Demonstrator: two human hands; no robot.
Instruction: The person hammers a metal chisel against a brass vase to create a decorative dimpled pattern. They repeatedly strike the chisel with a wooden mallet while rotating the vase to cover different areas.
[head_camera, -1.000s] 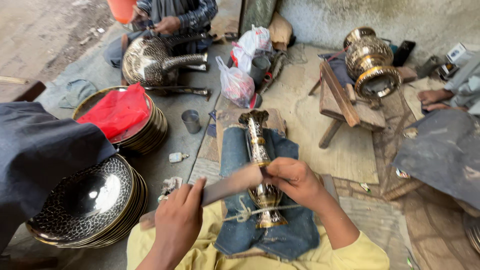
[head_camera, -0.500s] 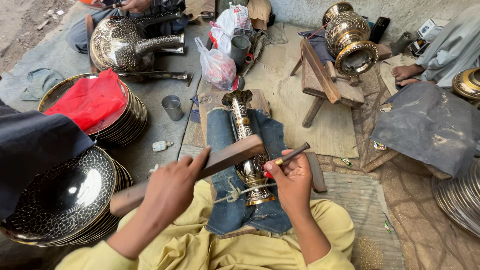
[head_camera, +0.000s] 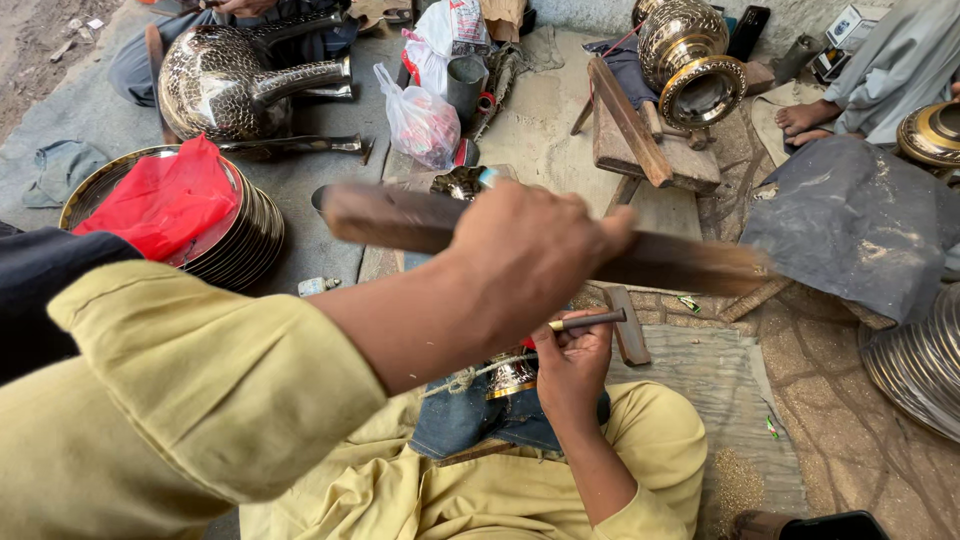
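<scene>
- Brass vase (head_camera: 512, 375) lies on denim cloth (head_camera: 470, 425) over the lap, mostly hidden behind raised forearm.
- Right hand (head_camera: 572, 362) clamped on chisel (head_camera: 588, 320), tip toward vase.
- Left hand (head_camera: 530, 255) clamped on wooden mallet (head_camera: 560, 245), raised above vase, blurred.
- Risk: off-centre blow could skid chisel, mar the pattern or hit fingers; vase seems tied only w/ cord (head_camera: 455, 380), may roll.
- Beyond vase: plastic bags (head_camera: 420, 120), stacked plates under red cloth (head_camera: 165, 205).
</scene>
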